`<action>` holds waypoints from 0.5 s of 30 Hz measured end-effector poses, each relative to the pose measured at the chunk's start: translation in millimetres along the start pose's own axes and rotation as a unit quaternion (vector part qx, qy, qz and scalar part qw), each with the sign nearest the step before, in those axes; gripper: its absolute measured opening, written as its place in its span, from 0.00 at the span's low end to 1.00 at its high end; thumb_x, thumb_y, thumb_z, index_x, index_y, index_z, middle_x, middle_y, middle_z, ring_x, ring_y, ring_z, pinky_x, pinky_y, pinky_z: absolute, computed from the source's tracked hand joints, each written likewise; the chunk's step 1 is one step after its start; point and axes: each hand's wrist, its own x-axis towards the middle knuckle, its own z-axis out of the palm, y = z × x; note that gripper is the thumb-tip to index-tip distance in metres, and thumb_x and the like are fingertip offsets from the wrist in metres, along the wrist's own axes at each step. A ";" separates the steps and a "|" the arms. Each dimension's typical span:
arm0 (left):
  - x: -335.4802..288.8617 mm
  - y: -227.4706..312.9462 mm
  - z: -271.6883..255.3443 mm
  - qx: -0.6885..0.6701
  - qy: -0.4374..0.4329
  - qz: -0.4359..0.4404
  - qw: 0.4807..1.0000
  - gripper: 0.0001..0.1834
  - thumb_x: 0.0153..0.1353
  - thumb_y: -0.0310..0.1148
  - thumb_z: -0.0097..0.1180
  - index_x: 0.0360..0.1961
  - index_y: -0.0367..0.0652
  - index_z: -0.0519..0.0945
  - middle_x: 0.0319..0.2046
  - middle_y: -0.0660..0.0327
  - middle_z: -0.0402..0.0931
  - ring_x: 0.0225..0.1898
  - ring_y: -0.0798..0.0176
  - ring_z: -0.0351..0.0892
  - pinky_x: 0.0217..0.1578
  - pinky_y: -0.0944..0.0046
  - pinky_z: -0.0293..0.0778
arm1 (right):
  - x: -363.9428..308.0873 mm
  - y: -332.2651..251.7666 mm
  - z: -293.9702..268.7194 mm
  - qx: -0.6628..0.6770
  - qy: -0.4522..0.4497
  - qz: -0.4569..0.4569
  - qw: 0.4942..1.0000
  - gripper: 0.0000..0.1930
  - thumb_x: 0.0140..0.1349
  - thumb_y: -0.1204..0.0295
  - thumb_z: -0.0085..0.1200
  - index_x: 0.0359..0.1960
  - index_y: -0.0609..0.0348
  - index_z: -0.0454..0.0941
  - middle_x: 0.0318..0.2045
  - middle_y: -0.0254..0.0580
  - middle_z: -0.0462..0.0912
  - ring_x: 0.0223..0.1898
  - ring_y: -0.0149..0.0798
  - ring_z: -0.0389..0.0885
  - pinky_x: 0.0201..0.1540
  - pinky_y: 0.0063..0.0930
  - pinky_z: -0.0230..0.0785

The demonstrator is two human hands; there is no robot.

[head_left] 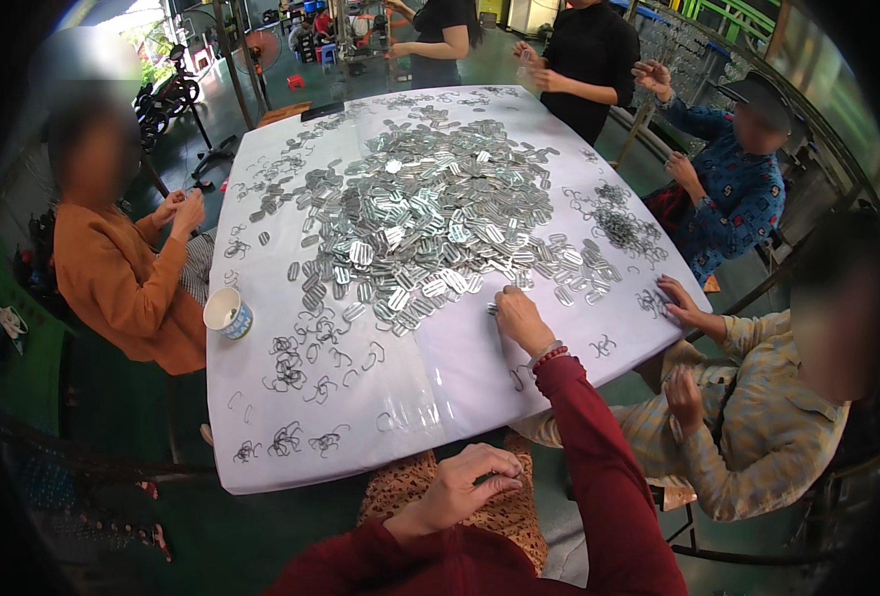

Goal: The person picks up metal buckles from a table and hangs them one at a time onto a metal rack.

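Note:
My right hand (521,320) reaches out over the white tabletop at the near edge of a pile of small oval slotted metal plates (430,214). Its fingers are bent together, with a small grey plate (492,310) at the fingertips, partly hidden by them. Held low over my lap, off the near edge of the table, my left hand (468,485) is curled with thumb and fingertips together. Whatever it may hold is hidden. Dark thin wire hooks (286,368) lie in loose clusters left of the pile, and a smaller cluster (604,346) sits to its right.
A paper cup (228,313) stands at the left table edge. Other people sit around the table (470,397): one in an orange top (127,283), one in a checked shirt (758,417) close on my right, one in blue (733,189). Two more stand at the far side.

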 end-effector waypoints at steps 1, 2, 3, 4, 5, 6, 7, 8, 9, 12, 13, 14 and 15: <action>-1.4 0.8 2.4 0.001 0.002 0.005 1.000 0.09 0.49 0.19 0.62 0.30 0.36 0.75 0.33 0.56 0.78 0.36 0.62 0.78 0.38 0.67 0.74 | -4.4 -2.9 -1.1 0.010 -0.018 0.004 1.000 0.07 0.46 0.78 0.53 0.28 0.66 0.72 0.29 0.56 0.74 0.34 0.56 0.75 0.36 0.45 0.71; -2.4 1.4 4.4 0.002 0.005 0.012 1.000 0.09 0.48 0.19 0.62 0.30 0.36 0.75 0.32 0.56 0.78 0.36 0.62 0.78 0.38 0.67 0.74 | -9.0 -3.6 -3.2 0.020 -0.035 0.007 0.999 0.08 0.46 0.77 0.54 0.28 0.65 0.72 0.28 0.56 0.74 0.34 0.56 0.75 0.36 0.45 0.70; -1.0 1.0 7.2 0.006 0.010 0.030 0.999 0.10 0.47 0.20 0.63 0.31 0.36 0.75 0.33 0.57 0.78 0.36 0.60 0.78 0.38 0.65 0.74 | -11.1 2.0 -2.3 0.032 -0.015 0.021 0.999 0.11 0.43 0.74 0.59 0.30 0.64 0.73 0.26 0.54 0.77 0.32 0.54 0.77 0.34 0.43 0.71; -5.0 5.7 4.0 0.027 0.023 0.037 0.999 0.11 0.46 0.21 0.64 0.32 0.37 0.75 0.34 0.58 0.79 0.37 0.58 0.78 0.38 0.64 0.74 | -5.2 -15.6 -10.8 0.088 -0.011 0.044 0.995 0.13 0.44 0.73 0.59 0.32 0.64 0.74 0.25 0.54 0.78 0.31 0.53 0.78 0.34 0.41 0.71; -5.0 1.5 6.5 0.002 0.017 0.030 0.999 0.10 0.48 0.21 0.63 0.32 0.37 0.75 0.33 0.57 0.78 0.36 0.57 0.78 0.38 0.63 0.74 | -13.1 -17.3 -21.2 0.132 -0.020 0.087 0.987 0.15 0.44 0.72 0.60 0.34 0.64 0.75 0.25 0.53 0.79 0.30 0.51 0.79 0.34 0.40 0.72; -4.7 0.6 9.2 0.002 0.009 0.013 1.000 0.09 0.49 0.22 0.62 0.32 0.37 0.76 0.33 0.56 0.78 0.36 0.57 0.78 0.38 0.63 0.74 | -19.3 -9.6 -23.5 0.173 -0.014 0.088 0.981 0.16 0.44 0.71 0.61 0.36 0.64 0.77 0.23 0.53 0.80 0.27 0.49 0.81 0.34 0.36 0.73; -5.1 -2.1 9.3 -0.002 0.016 0.012 1.000 0.09 0.49 0.22 0.62 0.32 0.38 0.76 0.33 0.56 0.77 0.36 0.57 0.78 0.38 0.63 0.73 | -23.8 -12.3 -23.8 0.198 0.006 0.051 0.979 0.14 0.46 0.71 0.61 0.35 0.64 0.79 0.24 0.52 0.81 0.25 0.43 0.81 0.33 0.33 0.73; -6.6 -10.5 9.6 0.029 0.018 0.016 0.999 0.10 0.48 0.22 0.63 0.32 0.38 0.76 0.33 0.56 0.77 0.36 0.57 0.78 0.37 0.64 0.73 | -35.7 -27.2 -30.3 0.282 0.027 0.087 0.955 0.11 0.48 0.74 0.59 0.33 0.66 0.80 0.23 0.46 0.82 0.24 0.33 0.79 0.29 0.27 0.72; -6.6 -9.7 10.0 0.002 0.034 0.009 0.999 0.11 0.47 0.22 0.64 0.33 0.38 0.77 0.32 0.56 0.77 0.35 0.58 0.78 0.36 0.64 0.73 | -46.5 -44.7 -46.3 0.409 0.000 0.180 0.895 0.10 0.51 0.76 0.57 0.34 0.68 0.80 0.23 0.40 0.82 0.25 0.26 0.77 0.27 0.20 0.69; -9.8 -13.7 8.5 -0.002 0.051 0.005 0.999 0.11 0.47 0.23 0.65 0.32 0.37 0.76 0.30 0.58 0.77 0.32 0.61 0.78 0.35 0.66 0.73 | -87.6 -89.9 -83.0 0.564 0.036 0.235 0.791 0.10 0.53 0.77 0.58 0.37 0.71 0.79 0.22 0.36 0.79 0.21 0.24 0.73 0.23 0.17 0.65; -11.9 -15.7 8.3 -0.024 0.046 -0.017 0.999 0.10 0.49 0.21 0.63 0.32 0.37 0.76 0.31 0.58 0.78 0.34 0.64 0.78 0.37 0.67 0.73 | -102.1 -96.2 -88.8 0.571 0.032 0.246 0.782 0.11 0.53 0.78 0.59 0.37 0.71 0.78 0.22 0.36 0.79 0.22 0.25 0.74 0.25 0.17 0.65; -15.3 -17.8 6.8 -0.042 0.044 -0.034 0.998 0.09 0.51 0.18 0.61 0.33 0.36 0.76 0.32 0.59 0.78 0.35 0.67 0.77 0.39 0.68 0.73 | -116.5 -107.1 -100.1 0.566 0.039 0.250 0.784 0.12 0.52 0.77 0.59 0.38 0.71 0.77 0.23 0.37 0.80 0.23 0.26 0.74 0.27 0.17 0.65; -16.5 -21.3 8.5 -0.056 0.049 -0.050 0.996 0.08 0.52 0.19 0.60 0.33 0.37 0.76 0.30 0.60 0.78 0.34 0.70 0.76 0.37 0.69 0.73 | -129.6 -118.7 -112.6 0.564 0.047 0.248 0.787 0.12 0.52 0.77 0.59 0.38 0.71 0.77 0.25 0.38 0.80 0.25 0.26 0.75 0.28 0.17 0.65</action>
